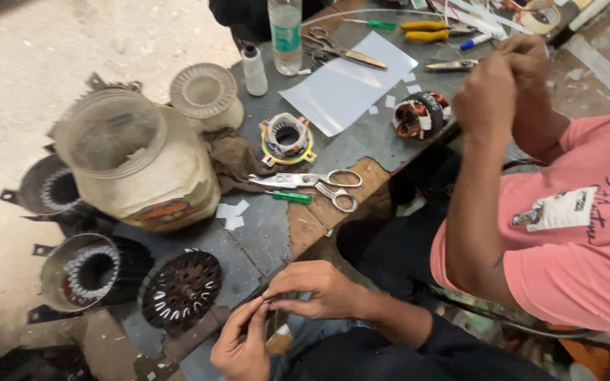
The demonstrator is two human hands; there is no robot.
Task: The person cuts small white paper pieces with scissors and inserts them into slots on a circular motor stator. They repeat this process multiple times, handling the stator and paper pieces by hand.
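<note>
My right hand point(313, 289) and my left hand point(243, 344) meet at the near edge of the worktable point(262, 233). Together they pinch a small thin pale piece point(271, 300) between the fingertips; it is too small to tell what it is. A dark round slotted rotor disc point(180, 288) lies just left of my hands. Farther up the table lie silver scissors point(312, 182) and a green-handled screwdriver point(291, 197). Small white paper cut-outs point(231, 212) sit nearby.
A co-worker in a pink shirt sits at right, hands point(503, 77) raised over a copper-wound stator point(421, 114). A large plastic jar point(135, 159), a yellow-ringed stator point(287, 137), a white sheet point(347, 85), a bottle point(285, 32) and motor housings point(90, 271) crowd the table.
</note>
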